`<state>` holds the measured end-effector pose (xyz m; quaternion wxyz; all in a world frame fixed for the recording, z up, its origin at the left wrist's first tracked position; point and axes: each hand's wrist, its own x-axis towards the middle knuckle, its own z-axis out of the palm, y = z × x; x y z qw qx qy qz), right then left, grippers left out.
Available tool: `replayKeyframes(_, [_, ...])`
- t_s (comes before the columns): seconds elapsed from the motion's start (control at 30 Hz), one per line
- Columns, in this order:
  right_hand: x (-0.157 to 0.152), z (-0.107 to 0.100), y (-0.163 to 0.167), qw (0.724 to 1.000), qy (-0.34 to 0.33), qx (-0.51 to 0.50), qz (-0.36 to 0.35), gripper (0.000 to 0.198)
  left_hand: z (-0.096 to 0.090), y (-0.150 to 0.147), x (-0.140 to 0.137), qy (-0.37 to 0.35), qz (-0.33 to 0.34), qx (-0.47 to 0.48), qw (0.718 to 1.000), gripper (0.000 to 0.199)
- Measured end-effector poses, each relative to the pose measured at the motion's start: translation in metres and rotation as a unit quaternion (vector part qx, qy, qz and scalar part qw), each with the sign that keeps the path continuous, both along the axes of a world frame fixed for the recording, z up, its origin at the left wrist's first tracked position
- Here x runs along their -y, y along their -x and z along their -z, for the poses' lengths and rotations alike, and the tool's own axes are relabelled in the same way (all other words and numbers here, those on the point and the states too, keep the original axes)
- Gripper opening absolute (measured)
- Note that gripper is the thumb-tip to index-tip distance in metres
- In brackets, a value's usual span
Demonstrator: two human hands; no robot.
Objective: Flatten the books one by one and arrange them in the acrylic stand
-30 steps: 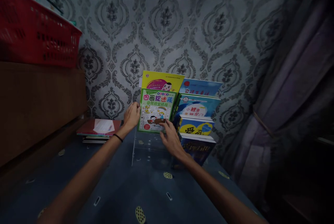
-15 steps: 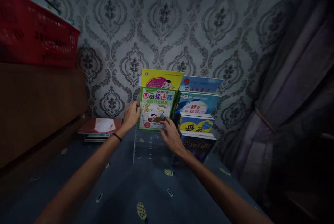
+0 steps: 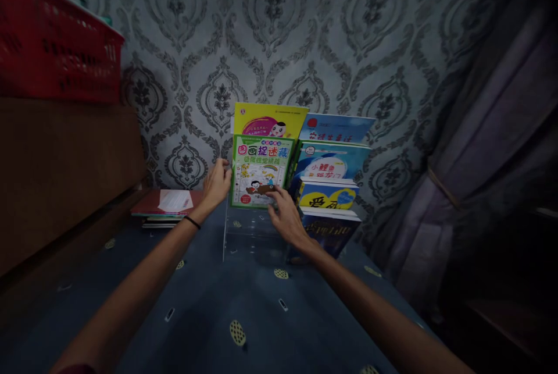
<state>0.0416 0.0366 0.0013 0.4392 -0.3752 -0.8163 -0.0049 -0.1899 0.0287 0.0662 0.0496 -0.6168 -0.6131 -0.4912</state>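
Before patterned wallpaper (image 3: 270,31), the green-bordered book (image 3: 253,167) sits between both hands (image 3: 285,218).

The picture book (image 3: 261,166) is green-bordered, the rear book (image 3: 257,114) yellow with magenta, the wallpaper (image 3: 244,31) grey damask, the table cover (image 3: 204,310) dark blue with dotted yellow ovals.

Green book cover (image 3: 258,171) — "图画捉迷藏"
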Motion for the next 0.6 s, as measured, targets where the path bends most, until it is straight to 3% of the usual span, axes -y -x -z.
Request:
replayKeyframes(0.2, [0.006, 0.001, 0.000, 1.000, -0.013, -0.013, -0.006, 0.034, 0.013, 0.014, 0.002, -0.013, 0.011, -0.005, 1.000, 0.023])
replayKeyframes(0.33, [0.029, 0.007, 0.006, 0.999, -0.023, -0.016, -0.041, 0.037, 0.044, 0.027, 0.009, -0.007, 0.016, -0.048, 0.999, 0.021])
replayKeyframes(0.43, [0.060, 0.030, 0.012, 0.995, -0.015, 0.007, -0.100, 0.037, 0.076, 0.038, 0.024, 0.018, 0.003, -0.092, 0.996, 0.019])
replayKeyframes(0.6, [0.118, 0.094, 0.017, 0.980, 0.050, 0.063, -0.184, 0.039, 0.112, 0.068, 0.053, 0.059, -0.042, -0.142, 0.987, 0.018])
